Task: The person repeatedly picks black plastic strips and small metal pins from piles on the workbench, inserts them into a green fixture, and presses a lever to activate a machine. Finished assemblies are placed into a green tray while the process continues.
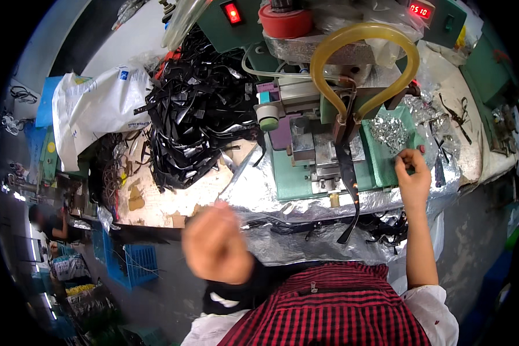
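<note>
At the green tray's (382, 164) right wall, right hand (414, 176): your thumb and fingers curl into a small ring; I cannot tell whether they pinch anything.
Left hand (216, 245): blurred before the bench (153, 202), seemingly curled; I cannot tell what, if anything, you hold.
Black strap (347, 173): a flat, dark ribbon hanging from the machine's (303, 138) middle, its tail curving over the front edge.
Metal bits (389, 131): bright, loosely heaped in the tray's far part.
Strap pile (196, 115): tangled black strips, left of your machine.
Tube (365, 32): smooth, amber, looped above the strap.
Foil (251, 193): silvery, crinkled, beneath the machine.
</note>
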`<state>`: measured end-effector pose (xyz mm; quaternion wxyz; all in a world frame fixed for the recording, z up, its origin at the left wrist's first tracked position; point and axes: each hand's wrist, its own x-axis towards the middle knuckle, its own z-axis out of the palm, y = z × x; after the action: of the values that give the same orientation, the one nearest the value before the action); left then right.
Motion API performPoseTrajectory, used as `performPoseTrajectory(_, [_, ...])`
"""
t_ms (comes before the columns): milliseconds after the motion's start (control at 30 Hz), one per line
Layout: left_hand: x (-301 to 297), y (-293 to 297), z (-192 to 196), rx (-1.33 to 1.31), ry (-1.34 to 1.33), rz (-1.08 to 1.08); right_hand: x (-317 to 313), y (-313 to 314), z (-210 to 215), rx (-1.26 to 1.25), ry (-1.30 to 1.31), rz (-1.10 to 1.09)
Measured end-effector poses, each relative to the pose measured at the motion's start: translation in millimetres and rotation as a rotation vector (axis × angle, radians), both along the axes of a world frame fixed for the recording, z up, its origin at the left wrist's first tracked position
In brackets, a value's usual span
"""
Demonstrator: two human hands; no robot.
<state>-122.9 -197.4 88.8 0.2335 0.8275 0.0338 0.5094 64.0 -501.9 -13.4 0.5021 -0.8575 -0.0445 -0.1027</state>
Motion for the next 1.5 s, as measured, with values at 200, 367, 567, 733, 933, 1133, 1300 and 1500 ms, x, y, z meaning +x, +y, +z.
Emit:
performPoseTrajectory(200, [59.3, 82.6, 7.5, 0.118, 0.443, 0.265, 7.6, 25.0, 27.6, -0.039, -0.234, 0.029])
performPoseTrajectory(367, [101.6, 145.3, -119.9, 0.086, 1.105, 0.748, 17.3, 32.0, 9.9, -0.187, -0.387, 0.006])
performPoseTrajectory(567, [104.3, 194.6, -107.8, -0.121, 1.085, 0.397, -25.1, -18.6, 15.8, -0.215, -0.226, -0.053])
performPoseTrajectory(733, [96.4, 181.1, -53.8, -0.458, 1.384, -0.049, -35.8, 10.1, 62.2, -0.044, -0.189, 0.133])
performPoseTrajectory(933, [87.5, 125.5, -54.2, -0.942, 1.031, -0.385, 1.2, 99.6, 78.7, 0.233, -0.306, 0.248])
performPoseTrajectory(1133, [70.7, 46.2, -27.7, -0.942, 0.111, -0.435, -14.9, 112.7, 73.7, 0.595, -0.070, 0.227])
performPoseTrajectory(1300, [93.1, 2.6, 55.2, -0.423, -0.025, -0.478, -25.9, 122.7, 100.0, 0.674, 0.013, 0.333])
performPoseTrajectory(1500, [84.1, -10.3, 23.9, 0.144, 0.004, -0.583, -47.0, 97.3, 116.5, 0.579, -0.034, 0.475])
